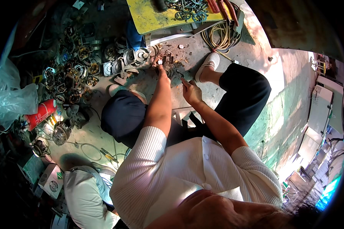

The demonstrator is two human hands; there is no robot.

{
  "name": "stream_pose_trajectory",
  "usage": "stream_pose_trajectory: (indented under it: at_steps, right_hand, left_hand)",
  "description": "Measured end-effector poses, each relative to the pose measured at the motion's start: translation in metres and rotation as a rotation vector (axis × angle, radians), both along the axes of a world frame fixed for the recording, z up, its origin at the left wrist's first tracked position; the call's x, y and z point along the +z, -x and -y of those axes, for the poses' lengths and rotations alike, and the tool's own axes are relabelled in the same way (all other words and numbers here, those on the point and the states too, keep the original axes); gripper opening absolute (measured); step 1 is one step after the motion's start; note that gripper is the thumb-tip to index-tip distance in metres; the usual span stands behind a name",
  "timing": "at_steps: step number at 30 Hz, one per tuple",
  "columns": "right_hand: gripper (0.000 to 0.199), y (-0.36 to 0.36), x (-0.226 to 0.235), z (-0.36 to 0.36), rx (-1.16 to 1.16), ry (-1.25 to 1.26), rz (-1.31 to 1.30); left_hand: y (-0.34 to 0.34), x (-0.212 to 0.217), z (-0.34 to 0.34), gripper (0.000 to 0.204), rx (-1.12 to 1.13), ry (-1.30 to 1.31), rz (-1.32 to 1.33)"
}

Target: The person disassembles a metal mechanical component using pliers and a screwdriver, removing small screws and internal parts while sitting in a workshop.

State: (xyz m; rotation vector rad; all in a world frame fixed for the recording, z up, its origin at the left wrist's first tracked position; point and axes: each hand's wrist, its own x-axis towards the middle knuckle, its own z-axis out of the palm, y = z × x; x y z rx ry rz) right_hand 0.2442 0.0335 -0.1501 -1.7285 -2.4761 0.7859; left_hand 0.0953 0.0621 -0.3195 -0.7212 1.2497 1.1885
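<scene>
Stretched forward and down, my left hand (163,72) has its fingers closed at a small part with a round white piece (160,62). The rest of what it grips is lost among reddish-brown scrap on the floor. My right hand (192,92) is a fist around a slim dark hand tool (180,76), whose end points toward the left hand. Its exact kind is too small to tell. Between and beyond the hands lies a dark, round metal part (171,72), blurred into the debris.
A yellow table (153,19) with metal rings and red-handled tools (219,8) stands ahead, coiled cable (221,36) beside it. Many motor parts (74,72) are piled at left, near a red cylinder (42,112). Pliers (109,155) and a stuffed pale sack (86,198) lie behind left.
</scene>
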Motion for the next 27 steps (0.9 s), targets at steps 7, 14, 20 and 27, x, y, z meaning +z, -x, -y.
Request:
stream_pose_trajectory:
  at_steps: [7,14,20,27]
  right_hand:
    - [0.034,0.001,-0.009,-0.006,0.028,0.017,-0.121]
    - [0.032,0.025,-0.026,-0.056,-0.075,0.201,-0.069]
    - [0.031,0.012,-0.025,-0.034,-0.158,0.227,-0.223]
    - [0.031,-0.009,0.005,-0.017,-0.176,0.202,-0.130]
  left_hand:
    - [0.015,-0.017,0.000,0.112,0.030,0.069,-0.027]
    - [-0.003,0.061,-0.007,0.101,-0.452,0.482,-0.253]
    - [0.006,-0.044,-0.002,0.105,-0.132,0.232,-0.115]
    - [-0.008,0.011,-0.006,0.108,-0.196,0.331,-0.194]
